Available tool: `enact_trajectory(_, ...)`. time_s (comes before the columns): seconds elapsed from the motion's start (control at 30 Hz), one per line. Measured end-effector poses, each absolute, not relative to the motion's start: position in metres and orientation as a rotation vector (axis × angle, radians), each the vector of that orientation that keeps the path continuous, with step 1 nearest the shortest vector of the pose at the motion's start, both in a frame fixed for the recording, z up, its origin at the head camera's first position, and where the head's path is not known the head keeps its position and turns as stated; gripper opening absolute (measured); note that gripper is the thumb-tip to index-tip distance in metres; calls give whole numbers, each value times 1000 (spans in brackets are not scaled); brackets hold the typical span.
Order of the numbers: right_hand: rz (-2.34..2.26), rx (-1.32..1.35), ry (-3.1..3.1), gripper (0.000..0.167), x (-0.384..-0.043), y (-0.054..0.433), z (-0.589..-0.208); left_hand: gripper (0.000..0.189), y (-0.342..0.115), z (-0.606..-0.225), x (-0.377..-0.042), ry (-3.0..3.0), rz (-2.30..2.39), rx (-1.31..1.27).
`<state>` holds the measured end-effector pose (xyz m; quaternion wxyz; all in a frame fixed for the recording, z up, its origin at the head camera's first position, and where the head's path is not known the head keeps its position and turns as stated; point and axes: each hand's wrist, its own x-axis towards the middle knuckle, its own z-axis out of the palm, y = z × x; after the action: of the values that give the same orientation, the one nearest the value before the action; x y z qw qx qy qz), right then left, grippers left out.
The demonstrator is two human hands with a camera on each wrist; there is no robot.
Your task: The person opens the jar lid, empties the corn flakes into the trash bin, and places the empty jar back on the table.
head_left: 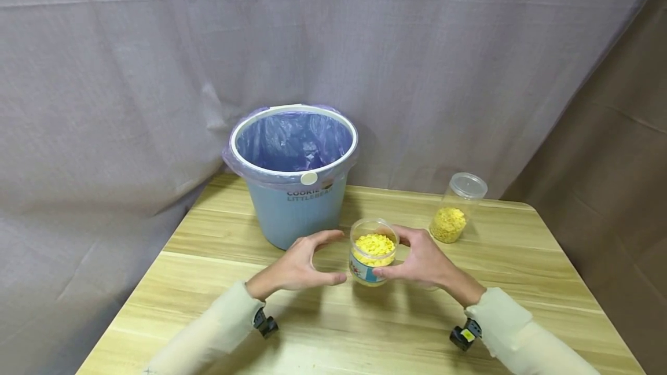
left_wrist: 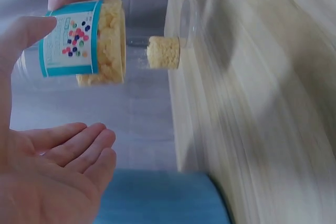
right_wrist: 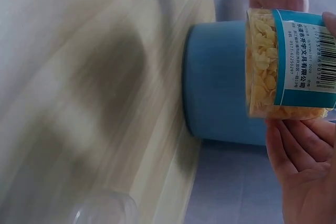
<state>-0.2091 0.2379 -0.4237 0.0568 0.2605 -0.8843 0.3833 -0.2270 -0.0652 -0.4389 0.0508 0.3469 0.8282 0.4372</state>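
Observation:
My right hand (head_left: 419, 256) holds a clear plastic jar (head_left: 372, 275) of yellow flakes between thumb and fingers, with its open mouth up. The jar has a blue and white label with coloured dots, and it hangs above the table. My left hand (head_left: 307, 262) is on the jar's other side, thumb and fingers spread apart around a gap. In the left wrist view the left thumb overlaps the label (left_wrist: 71, 40), while the other fingers (left_wrist: 86, 148) stand away from the jar. Lying on the table near the right hand is a clear round lid (right_wrist: 105, 208).
A blue bin (head_left: 299, 210) with a white rim and purple liner bag stands behind the left hand. Farther right is a second clear jar (head_left: 449, 224), capped and partly filled with yellow flakes. Grey curtain (head_left: 417, 74) hangs behind the wooden table (head_left: 323, 346).

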Motion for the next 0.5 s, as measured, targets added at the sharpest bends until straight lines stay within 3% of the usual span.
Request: enact_trajectory(0.5,1059,720,-2722,76,-209,256,-398,85,-137,-420,-207,2715,1088,880)
